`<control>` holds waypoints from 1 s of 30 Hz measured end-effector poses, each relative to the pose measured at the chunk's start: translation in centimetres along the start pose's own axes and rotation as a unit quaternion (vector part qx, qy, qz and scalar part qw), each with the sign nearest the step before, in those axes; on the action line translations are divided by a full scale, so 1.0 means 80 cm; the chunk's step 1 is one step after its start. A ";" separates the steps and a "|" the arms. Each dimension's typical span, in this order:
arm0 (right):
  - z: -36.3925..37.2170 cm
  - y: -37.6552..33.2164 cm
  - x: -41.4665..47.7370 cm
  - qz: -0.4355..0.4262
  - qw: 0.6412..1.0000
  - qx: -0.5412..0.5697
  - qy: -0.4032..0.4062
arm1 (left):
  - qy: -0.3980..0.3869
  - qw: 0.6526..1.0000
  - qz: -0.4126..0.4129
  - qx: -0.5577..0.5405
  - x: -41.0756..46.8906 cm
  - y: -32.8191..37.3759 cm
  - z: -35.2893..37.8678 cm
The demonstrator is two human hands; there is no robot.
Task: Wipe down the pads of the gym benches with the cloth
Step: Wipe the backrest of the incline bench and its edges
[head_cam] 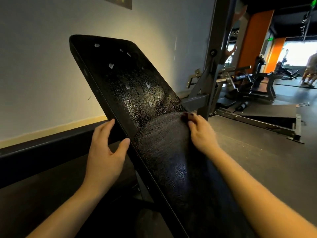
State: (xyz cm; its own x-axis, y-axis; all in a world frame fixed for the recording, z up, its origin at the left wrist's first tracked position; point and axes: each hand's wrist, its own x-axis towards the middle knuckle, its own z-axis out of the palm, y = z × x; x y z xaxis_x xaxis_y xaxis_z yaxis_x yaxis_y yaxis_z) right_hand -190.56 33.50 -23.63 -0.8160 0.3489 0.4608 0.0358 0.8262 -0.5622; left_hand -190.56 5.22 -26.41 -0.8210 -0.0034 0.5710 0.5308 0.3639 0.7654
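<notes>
Fingers of right hand pinching dark cloth, blurred against pad, left hand spread on edge

Two forearms of a person, bare from wrist to the frame's near edge. The right hand wears dark red polish on its fingers; the left hand is slim and long-fingered.
</notes>
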 end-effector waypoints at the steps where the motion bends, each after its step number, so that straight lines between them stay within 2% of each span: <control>1: 0.014 -0.018 -0.012 -0.028 1.000 -0.007 0.013 | -0.005 1.000 -0.003 0.007 0.000 0.002 -0.002; 3: 0.034 -0.056 -0.056 -0.169 0.985 0.017 -0.012 | -0.006 1.000 -0.007 0.015 0.003 0.007 -0.009; 5: 0.030 -0.078 -0.092 -0.277 0.950 0.101 -0.099 | 0.005 1.000 0.006 0.005 0.004 0.017 -0.019; 6: 0.018 -0.085 -0.097 -0.260 0.939 0.183 -0.132 | 0.010 1.000 0.020 -0.006 0.004 0.024 -0.024; 8: -0.014 -0.096 -0.094 -0.128 0.898 0.392 -0.155 | -0.010 0.999 0.043 -0.028 0.005 0.042 -0.034; 10: -0.037 -0.097 -0.087 0.015 0.810 0.559 -0.178 | -0.080 0.995 0.046 -0.039 0.007 0.064 -0.037; 12: -0.049 -0.098 -0.087 0.109 0.727 0.645 -0.208 | -0.147 0.988 0.035 -0.027 0.012 0.082 -0.032; 13: -0.051 -0.100 -0.089 0.138 0.701 0.665 -0.218 | -0.167 0.985 0.032 -0.010 0.015 0.088 -0.029; 15: -0.055 -0.100 -0.093 0.164 0.675 0.681 -0.231 | -0.183 0.982 0.033 0.016 0.019 0.098 -0.024; 19: -0.065 -0.100 -0.095 0.134 0.667 0.687 -0.254 | -0.179 0.983 0.032 -0.005 0.025 0.109 -0.018; 23: -0.068 -0.096 -0.086 0.136 0.695 0.655 -0.265 | -0.193 0.979 0.002 -0.072 0.034 0.118 -0.019; 26: -0.072 -0.098 -0.079 0.147 0.700 0.650 -0.256 | -0.164 0.983 -0.011 -0.076 0.041 0.119 -0.020; 27: -0.071 -0.100 -0.079 0.142 0.710 0.636 -0.266 | -0.157 0.985 -0.016 -0.073 0.043 0.121 -0.020; 30: -0.061 -0.105 -0.080 0.095 0.791 0.547 -0.256 | -0.162 0.983 -0.034 -0.083 0.052 0.125 -0.021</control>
State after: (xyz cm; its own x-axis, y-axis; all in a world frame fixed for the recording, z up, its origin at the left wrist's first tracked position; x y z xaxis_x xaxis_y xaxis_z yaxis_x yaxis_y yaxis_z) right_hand -182.80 26.47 -18.49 -0.9928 -0.0347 0.1149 -0.1060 -0.1949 -0.9751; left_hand -188.34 7.27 -15.87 -0.8653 0.2848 0.4124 0.4772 0.2167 0.8516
